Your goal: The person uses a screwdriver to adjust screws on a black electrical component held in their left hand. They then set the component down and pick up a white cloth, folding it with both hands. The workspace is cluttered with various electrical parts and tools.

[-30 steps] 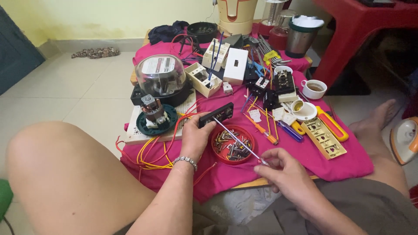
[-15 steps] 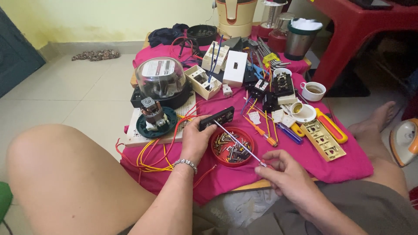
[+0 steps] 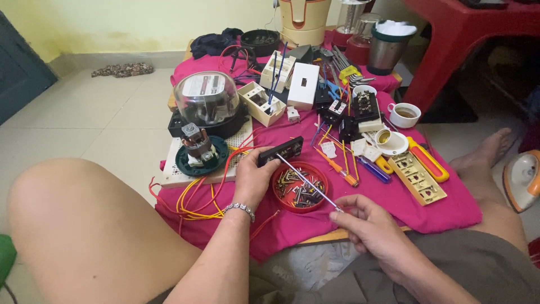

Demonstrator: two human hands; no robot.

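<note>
A bare knee (image 3: 84, 225) fills the left foreground, smooth and rounded. Beside it, red and yellow wires (image 3: 197, 197) loop loosely off a perforated white board (image 3: 230, 146) on the magenta cloth covering the tabletop (image 3: 450, 208). The left hand (image 3: 253, 180), a beaded metal bracelet on its wrist, pinches a flat black rectangular plate (image 3: 281, 151). A thin shiny metal screwdriver shaft (image 3: 306, 183) slants from that plate across a round red dish (image 3: 298, 187) of small screws to the right hand (image 3: 368, 228), whose fingers close round the handle, hiding it. Farther right lies a tan slotted plastic piece (image 3: 418, 177).
</note>
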